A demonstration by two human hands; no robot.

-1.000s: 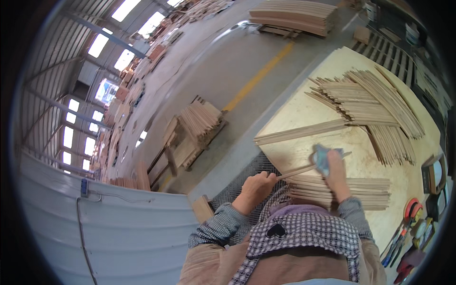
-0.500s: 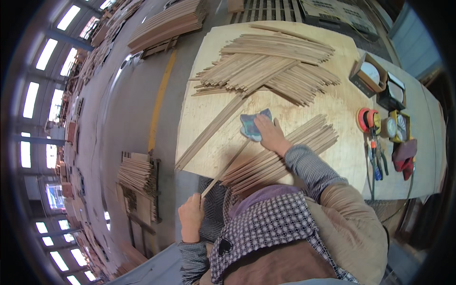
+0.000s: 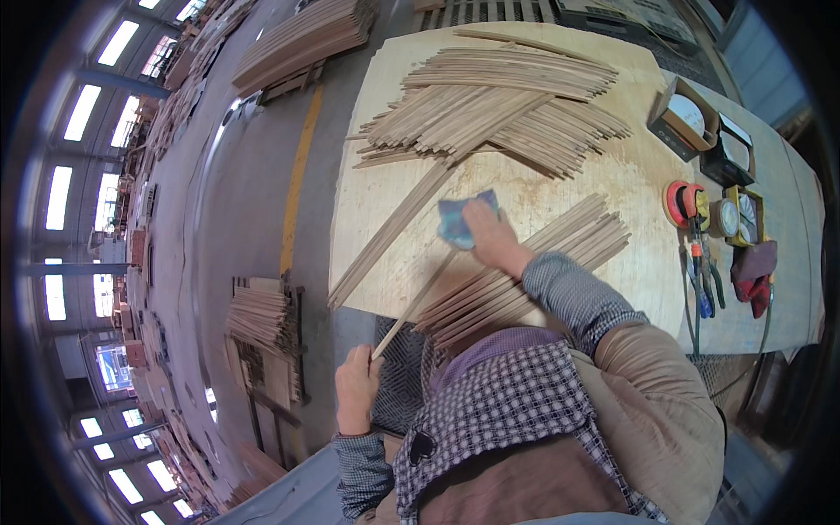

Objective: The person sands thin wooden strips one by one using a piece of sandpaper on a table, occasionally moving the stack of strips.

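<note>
My left hand (image 3: pixel 357 389) is closed round the near end of a thin wooden strip (image 3: pixel 408 314), just off the table's front edge. The strip slants up and away to a blue-green cloth (image 3: pixel 454 224). On that cloth lies my right hand (image 3: pixel 493 236), gripping it over the strip's far part; motion blurs the fingers a little, and the strip under the cloth is hidden. A row of similar strips (image 3: pixel 534 262) lies beneath my right forearm. Farther back is a large crossed pile of strips (image 3: pixel 490 105), with a few long strips (image 3: pixel 390 234) reaching toward the front left corner.
On the right part of the table sit open boxes (image 3: pixel 680 122), an orange round tool (image 3: pixel 677 203), pliers (image 3: pixel 716 282) and a dark red cloth (image 3: pixel 753 273). A cart with strips (image 3: pixel 261 317) stands on the floor at left. Stacked boards (image 3: pixel 302 44) lie beyond it.
The view has shifted slightly. My right hand and the cloth have moved a little to the left over the table; the left hand keeps its hold on the strip.
</note>
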